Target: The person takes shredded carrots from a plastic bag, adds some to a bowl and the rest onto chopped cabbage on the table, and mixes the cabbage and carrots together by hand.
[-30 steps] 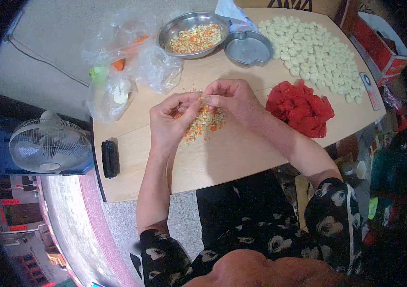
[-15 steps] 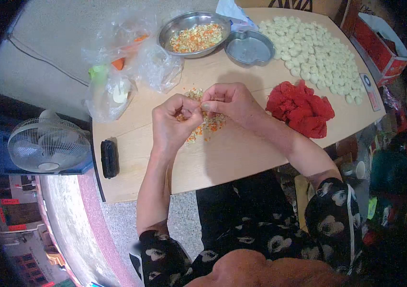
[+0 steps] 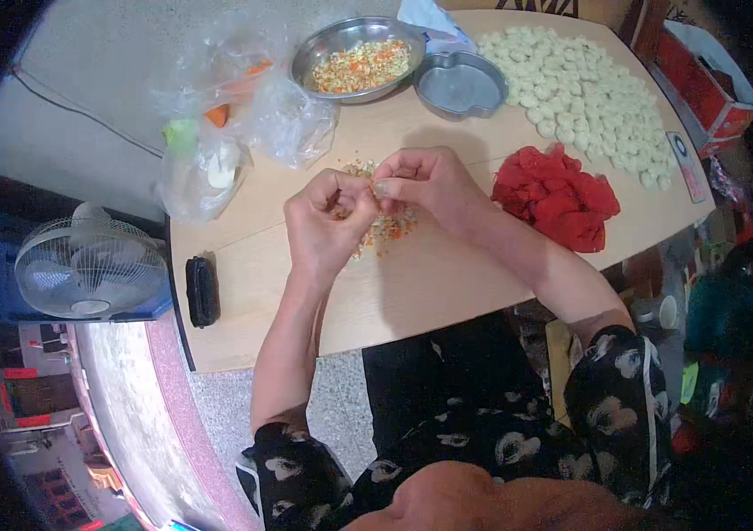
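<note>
Above the chopped filling (image 3: 382, 226), left hand (image 3: 323, 226), right hand (image 3: 429, 186), grips pinched together; contents unclear

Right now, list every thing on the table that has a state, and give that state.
Left hand: curled, fingertips meeting the right hand's.
Right hand: pinching something small, too small to tell.
Chopped filling pile: loose on the table, under the hands.
Round metal bowl: holds chopped filling.
Heart-shaped tin: empty.
Dough pieces: spread in rows.
Red cloth: crumpled.

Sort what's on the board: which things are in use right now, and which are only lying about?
In use: left hand, right hand, chopped filling pile.

Lying about: filling bowl, empty tin, dough pieces, red cloth, plastic bags, black case, fan.
</note>
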The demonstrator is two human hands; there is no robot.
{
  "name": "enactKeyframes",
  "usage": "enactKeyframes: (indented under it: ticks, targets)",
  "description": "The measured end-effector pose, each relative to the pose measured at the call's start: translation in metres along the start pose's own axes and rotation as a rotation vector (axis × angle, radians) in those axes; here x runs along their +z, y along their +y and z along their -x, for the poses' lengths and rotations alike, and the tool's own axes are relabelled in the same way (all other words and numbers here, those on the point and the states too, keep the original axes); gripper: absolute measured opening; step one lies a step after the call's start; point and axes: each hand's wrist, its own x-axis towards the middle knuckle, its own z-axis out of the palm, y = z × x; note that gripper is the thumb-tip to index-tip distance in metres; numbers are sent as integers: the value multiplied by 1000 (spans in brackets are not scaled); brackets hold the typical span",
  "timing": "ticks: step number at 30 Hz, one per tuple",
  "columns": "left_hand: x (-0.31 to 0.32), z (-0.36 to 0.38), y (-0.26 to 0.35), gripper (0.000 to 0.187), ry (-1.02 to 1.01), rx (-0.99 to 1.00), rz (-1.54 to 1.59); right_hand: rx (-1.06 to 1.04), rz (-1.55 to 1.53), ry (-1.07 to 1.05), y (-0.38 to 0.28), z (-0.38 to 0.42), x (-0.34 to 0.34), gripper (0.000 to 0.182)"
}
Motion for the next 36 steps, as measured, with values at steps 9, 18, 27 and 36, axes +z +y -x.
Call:
enactKeyframes:
  ticks: [9, 18, 27, 36]
  targets:
    - [-3, -3, -1, 11, -37, -180, 302, 90, -344, -35, 5, -4, -10, 18]
    - [-3, -3, 1, 9, -5, -131, 177, -75, 80, 34, 1, -1, -1, 16]
    - [-1, -3, 4, 5, -39, -49, 342, 124, -378, -161, 1, -1, -10, 16]
    - [-12, -11, -7, 13, 20, 37, 161, 108, -442, -25, 3, -4, -11, 19]
